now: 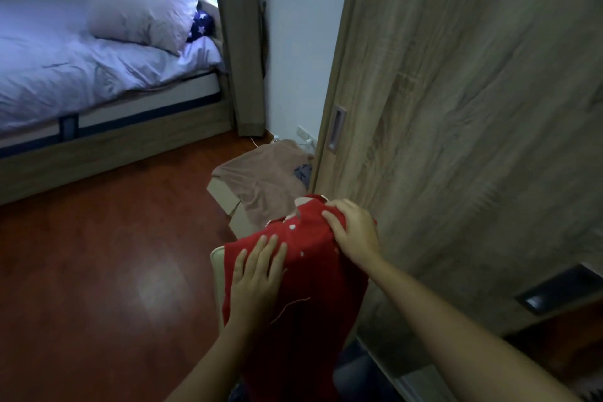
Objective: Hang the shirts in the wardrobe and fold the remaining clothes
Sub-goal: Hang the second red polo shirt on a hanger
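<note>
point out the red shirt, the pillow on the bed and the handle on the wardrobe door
red shirt [306, 297]: head view, on the front panel below the buttons
pillow [140, 15]: head view, on the middle of its creased face
wardrobe door handle [337, 129]: head view, on the recessed metal pull

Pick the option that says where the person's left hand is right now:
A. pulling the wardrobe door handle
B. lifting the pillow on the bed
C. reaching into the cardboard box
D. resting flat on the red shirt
D: the left hand lies open, fingers spread, on the red shirt, while the right hand bunches the fabric near the collar.
</note>
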`<act>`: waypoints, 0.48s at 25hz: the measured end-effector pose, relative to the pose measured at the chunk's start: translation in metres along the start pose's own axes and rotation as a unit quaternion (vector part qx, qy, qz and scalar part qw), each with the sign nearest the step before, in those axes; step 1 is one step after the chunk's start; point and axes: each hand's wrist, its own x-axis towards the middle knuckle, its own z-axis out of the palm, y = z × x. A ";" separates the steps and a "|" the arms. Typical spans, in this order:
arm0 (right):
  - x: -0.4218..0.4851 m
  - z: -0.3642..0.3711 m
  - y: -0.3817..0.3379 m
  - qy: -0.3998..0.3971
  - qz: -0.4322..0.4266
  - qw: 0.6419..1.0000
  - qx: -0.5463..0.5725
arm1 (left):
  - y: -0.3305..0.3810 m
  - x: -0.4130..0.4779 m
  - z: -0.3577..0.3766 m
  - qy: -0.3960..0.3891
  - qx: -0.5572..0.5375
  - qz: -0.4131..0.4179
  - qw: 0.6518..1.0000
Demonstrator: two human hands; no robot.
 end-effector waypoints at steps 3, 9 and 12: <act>-0.045 -0.014 0.000 0.099 -0.098 0.989 0.056 | 0.014 -0.006 -0.032 0.028 -0.127 0.000 0.991; -0.103 -0.068 0.005 0.148 -0.283 0.948 0.004 | 0.031 0.079 -0.087 -0.073 -0.417 -0.189 0.886; -0.114 -0.109 -0.011 0.179 -0.368 0.911 -0.046 | 0.047 0.116 -0.091 -0.312 -0.461 -0.094 0.826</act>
